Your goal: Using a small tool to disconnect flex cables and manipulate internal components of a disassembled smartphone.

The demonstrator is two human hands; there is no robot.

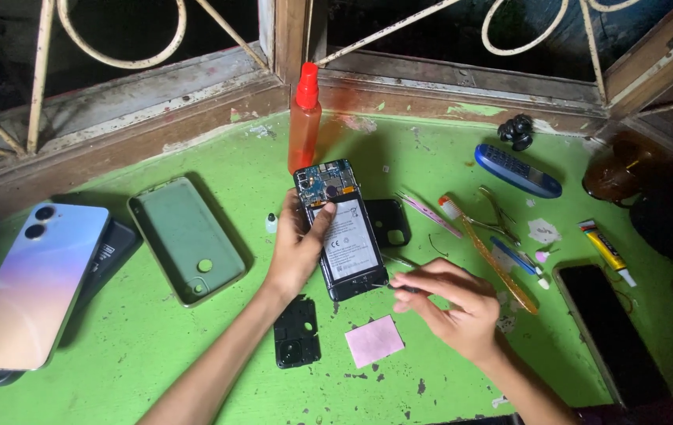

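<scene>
On the green tabletop [155,354], below a wooden window sill, an opened phone [342,228] lies face down with its back cover removed, battery and circuit board exposed. Left hand [298,250]: rests against the phone's left edge, thumb pressed onto the upper part of the battery, steadying the device. Right hand [450,303]: fingers pinched narrowly around a small dark tool [399,288] whose tip meets the phone's lower right corner; the tool's exact kind cannot be told. Just below the phone lie a black plastic camera frame [298,334] and a pink square pad [374,341]. Left of the hands: a grey-green phone case [187,236] and a pastel-backed phone [33,283] stacked on a dark one. Behind the phone stands an orange squeeze bottle [304,126]. Right of it: a black cover piece [389,222], pink tweezers [429,214], a toothbrush [490,256], a blue handset [517,171], a glue tube [606,250] and a dark screen panel [610,330].
</scene>
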